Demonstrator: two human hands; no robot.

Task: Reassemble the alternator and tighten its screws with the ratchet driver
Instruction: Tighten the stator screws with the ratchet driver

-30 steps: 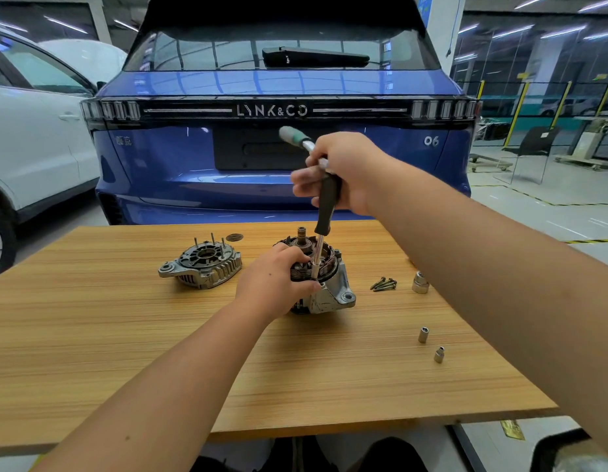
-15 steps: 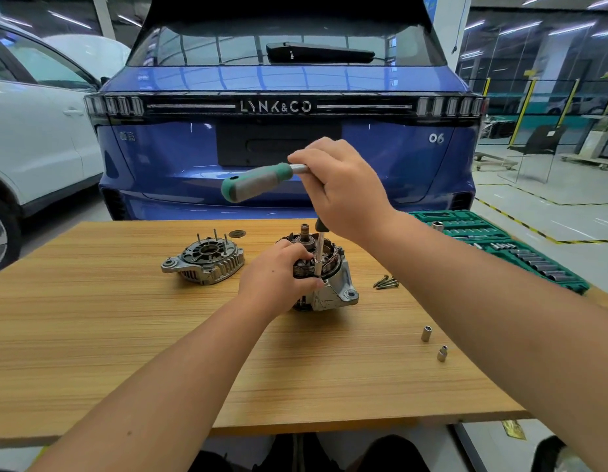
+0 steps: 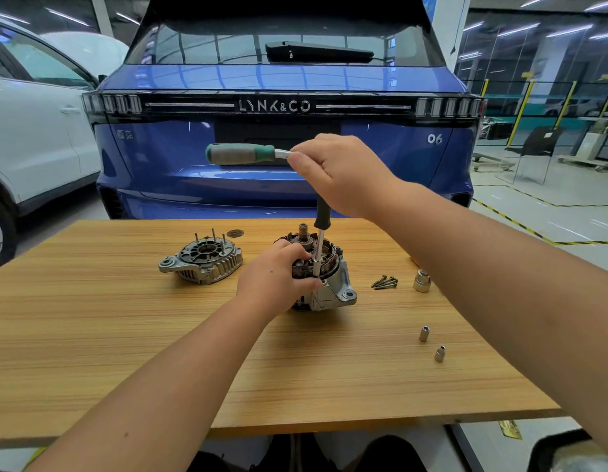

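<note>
Green-handled ratchet driver [image 3: 242,154] gripped at its head by right hand [image 3: 343,175], bit down in alternator [image 3: 321,270] mid-surface | left hand [image 3: 275,277] clasps housing | risk: tilted extension cams off screw, or housing twists under weak hold.

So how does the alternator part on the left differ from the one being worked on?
The loose grey finned end cover lies alone and untouched, with thin studs pointing up; the silver alternator body with copper windings is gripped by the left hand and has the green-handled ratchet driver standing in it. The cover sits flat and low; the body stands taller. Both are cast metal with mounting ears, resting on the wooden table.
</note>
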